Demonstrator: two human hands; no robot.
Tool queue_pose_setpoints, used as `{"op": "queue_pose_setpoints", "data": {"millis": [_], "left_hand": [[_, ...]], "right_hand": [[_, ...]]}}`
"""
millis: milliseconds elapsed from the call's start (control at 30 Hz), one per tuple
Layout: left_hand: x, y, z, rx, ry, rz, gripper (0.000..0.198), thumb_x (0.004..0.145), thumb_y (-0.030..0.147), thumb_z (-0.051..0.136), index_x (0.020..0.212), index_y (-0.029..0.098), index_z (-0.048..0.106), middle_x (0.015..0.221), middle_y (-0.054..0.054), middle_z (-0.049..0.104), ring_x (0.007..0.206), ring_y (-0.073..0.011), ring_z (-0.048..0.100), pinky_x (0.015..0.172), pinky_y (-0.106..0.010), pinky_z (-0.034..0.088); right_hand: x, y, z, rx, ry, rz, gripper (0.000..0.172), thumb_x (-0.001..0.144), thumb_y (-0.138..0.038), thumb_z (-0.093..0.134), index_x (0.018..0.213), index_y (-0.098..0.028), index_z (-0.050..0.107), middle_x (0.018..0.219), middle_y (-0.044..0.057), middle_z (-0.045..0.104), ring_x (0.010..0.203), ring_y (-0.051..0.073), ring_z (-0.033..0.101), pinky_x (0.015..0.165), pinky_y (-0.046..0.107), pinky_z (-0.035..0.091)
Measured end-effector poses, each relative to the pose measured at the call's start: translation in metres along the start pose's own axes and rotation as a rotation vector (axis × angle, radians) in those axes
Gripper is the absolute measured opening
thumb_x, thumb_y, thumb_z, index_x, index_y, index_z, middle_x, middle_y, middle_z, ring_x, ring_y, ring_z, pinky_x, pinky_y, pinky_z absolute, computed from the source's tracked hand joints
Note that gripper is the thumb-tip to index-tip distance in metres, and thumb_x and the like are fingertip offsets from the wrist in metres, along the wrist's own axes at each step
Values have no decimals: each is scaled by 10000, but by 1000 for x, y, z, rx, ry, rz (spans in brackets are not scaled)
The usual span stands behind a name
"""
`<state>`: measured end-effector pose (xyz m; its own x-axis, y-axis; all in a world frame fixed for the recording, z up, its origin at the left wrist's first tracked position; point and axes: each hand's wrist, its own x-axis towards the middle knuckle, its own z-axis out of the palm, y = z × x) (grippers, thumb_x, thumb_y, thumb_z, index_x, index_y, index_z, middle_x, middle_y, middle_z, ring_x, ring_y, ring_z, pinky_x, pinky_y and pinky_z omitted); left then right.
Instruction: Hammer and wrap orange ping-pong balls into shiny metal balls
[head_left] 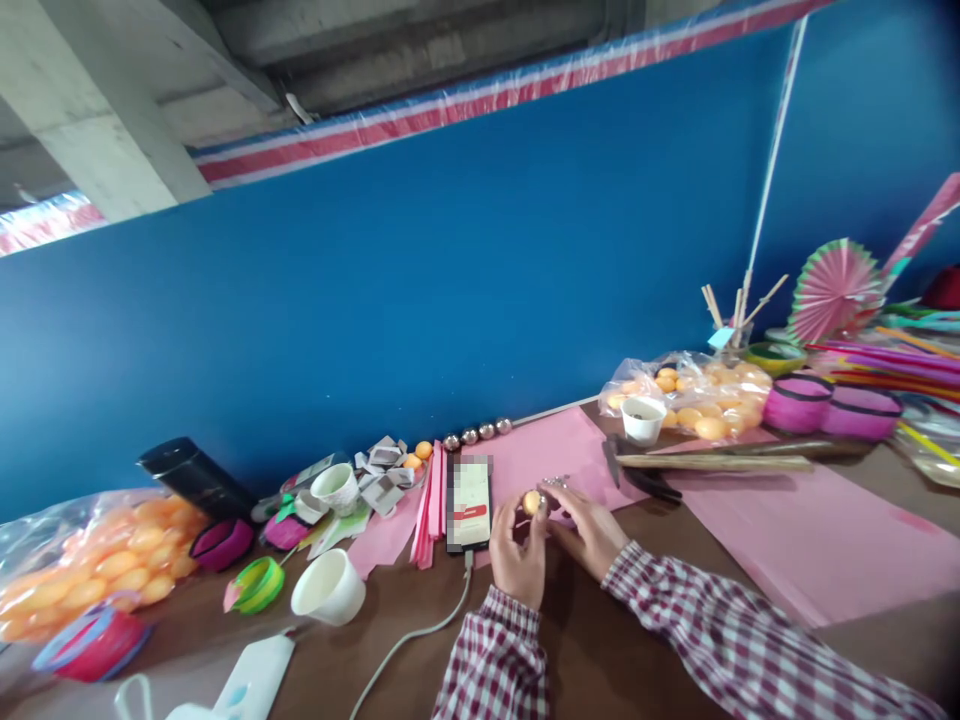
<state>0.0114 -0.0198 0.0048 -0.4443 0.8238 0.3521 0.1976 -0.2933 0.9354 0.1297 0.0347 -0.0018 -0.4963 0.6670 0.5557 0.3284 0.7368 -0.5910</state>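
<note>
Between the thumb and fingers of my left hand [519, 555] is a small orange ball [532, 502], like a ping-pong ball. A small dark or silvery spot shows at the ball's right side, too small to make out. My right hand [589, 525] is just right of the ball, its fingers stretched out and apart from the thumb. Its fingertips are by some tiny silvery pieces [555, 481] on the pink paper [536, 450]. Left of my hands lies a phone [471, 500] with a lit screen and a white cable [420, 632] plugged in.
A hammer [712, 463] lies right of my hands, near a white cup [643, 420] and a bag of orange balls [720, 385]. Several shiny metal balls [486, 431] line the blue partition [465, 260]. Leftward stand a paper cup [328, 590] and another ball bag [112, 560].
</note>
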Motion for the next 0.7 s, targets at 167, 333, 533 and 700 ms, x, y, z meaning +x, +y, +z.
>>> {"op": "queue_pose_setpoints", "data": {"millis": [167,333,533,700], "left_hand": [[1,-8,2,-343,-48,-250,442,765,428,498,1107,148,526,1038,-132,620,877,-217,616,709,-338,512],[4,-16,2,-429,-41,-331,408,716,400,573,1024,134,598,958,-113,659,840,-202,627,735,-323,498],[4,-17,2,-423,-66,-323,366,702,352,605,997,137,597,997,-114,647,878,-201,615,748,-315,489],[4,-16,0,-340,-65,-299,381,688,362,616,979,117,593,989,-129,645,905,-218,604,757,-322,483]], "right_hand": [[2,0,-3,45,21,12,373,819,-283,458,1181,-200,425,1108,89,556,985,193,535,824,342,469],[3,-4,-6,57,-11,-15,399,786,-250,493,1180,-223,439,1107,87,557,1009,213,523,832,373,459],[2,1,-2,45,12,-1,465,748,-264,556,1195,-224,431,1114,82,557,1018,221,516,878,409,424],[3,1,-5,45,-16,-18,392,776,-257,533,1162,-218,474,1127,76,562,1055,212,498,900,387,415]]}}
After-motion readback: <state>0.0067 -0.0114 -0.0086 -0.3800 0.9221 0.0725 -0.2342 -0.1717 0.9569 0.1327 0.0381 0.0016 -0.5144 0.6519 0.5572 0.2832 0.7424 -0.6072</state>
